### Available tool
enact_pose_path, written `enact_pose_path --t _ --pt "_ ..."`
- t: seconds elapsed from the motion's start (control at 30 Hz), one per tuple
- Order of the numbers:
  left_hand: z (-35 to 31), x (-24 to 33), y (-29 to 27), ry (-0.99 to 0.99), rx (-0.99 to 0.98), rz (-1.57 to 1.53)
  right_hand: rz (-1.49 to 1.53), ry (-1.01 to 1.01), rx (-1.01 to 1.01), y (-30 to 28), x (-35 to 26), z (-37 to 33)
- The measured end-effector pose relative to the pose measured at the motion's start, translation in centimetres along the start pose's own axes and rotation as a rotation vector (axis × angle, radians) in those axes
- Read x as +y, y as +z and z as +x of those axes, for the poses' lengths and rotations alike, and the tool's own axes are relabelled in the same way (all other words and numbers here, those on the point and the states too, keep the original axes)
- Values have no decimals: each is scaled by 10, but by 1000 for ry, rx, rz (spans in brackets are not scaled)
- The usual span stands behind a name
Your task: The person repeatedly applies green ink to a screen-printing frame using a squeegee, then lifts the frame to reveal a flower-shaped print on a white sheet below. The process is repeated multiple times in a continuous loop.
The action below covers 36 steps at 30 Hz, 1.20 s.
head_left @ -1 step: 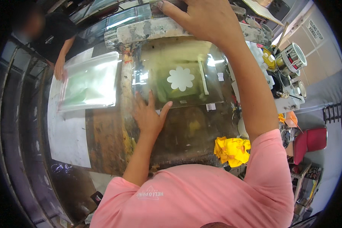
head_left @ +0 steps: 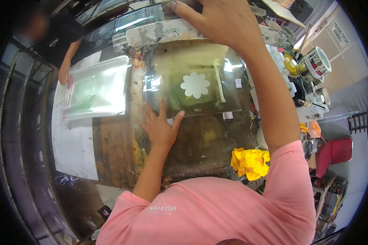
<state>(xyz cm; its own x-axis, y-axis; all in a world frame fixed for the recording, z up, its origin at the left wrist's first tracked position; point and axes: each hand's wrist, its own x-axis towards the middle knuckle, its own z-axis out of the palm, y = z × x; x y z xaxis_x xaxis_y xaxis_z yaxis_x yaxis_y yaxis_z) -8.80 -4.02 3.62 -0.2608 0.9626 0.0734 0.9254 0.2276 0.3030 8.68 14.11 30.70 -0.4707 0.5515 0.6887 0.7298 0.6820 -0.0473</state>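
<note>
A clear plastic sheet (head_left: pixel 167 61) lies on the stained work table, with a white flower shape (head_left: pixel 195 85) showing at its middle. My left hand (head_left: pixel 157 128) is open, fingers spread, by the sheet's near left corner; whether the fingertips touch the sheet is hard to tell. My right hand (head_left: pixel 221 20) reaches to the far side, over a paint-smeared wooden bar (head_left: pixel 155 34). Its thumb stretches left, while the other fingers lie beyond the upper edge of the picture.
Left of the sheet is a stack of clear plastic sheets (head_left: pixel 96 87) over white paper (head_left: pixel 73 147). A person in a dark shirt (head_left: pixel 63 34) has a hand at that stack. A crumpled yellow cloth (head_left: pixel 250 162) lies near right; paint cans (head_left: pixel 315 63) stand beyond my right arm.
My left hand's fingers have drawn back slightly toward me and spread a bit to the left. The right hand and the sheet look unmoved.
</note>
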Motion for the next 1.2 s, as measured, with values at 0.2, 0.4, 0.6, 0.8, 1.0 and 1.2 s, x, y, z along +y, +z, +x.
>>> enact_pose_path --t 0.2,0.4,0.6,0.8,1.0,1.2 --pt "-18 2 -1 111 86 -1 -4 37 -46 0 -1 0" --pt "53 20 -51 254 399 -473 5 34 -7 -14 -19 7" --pt "49 -62 -103 22 460 -498 13 -14 19 -15 -34 0" --pt "76 -223 -143 -142 585 -381 -25 46 -8 -16 -45 6" --pt "101 -334 -169 -468 612 84 23 115 -66 -19 -57 9" --pt "44 -253 -104 240 468 331 3 88 -42 -23 -65 2"
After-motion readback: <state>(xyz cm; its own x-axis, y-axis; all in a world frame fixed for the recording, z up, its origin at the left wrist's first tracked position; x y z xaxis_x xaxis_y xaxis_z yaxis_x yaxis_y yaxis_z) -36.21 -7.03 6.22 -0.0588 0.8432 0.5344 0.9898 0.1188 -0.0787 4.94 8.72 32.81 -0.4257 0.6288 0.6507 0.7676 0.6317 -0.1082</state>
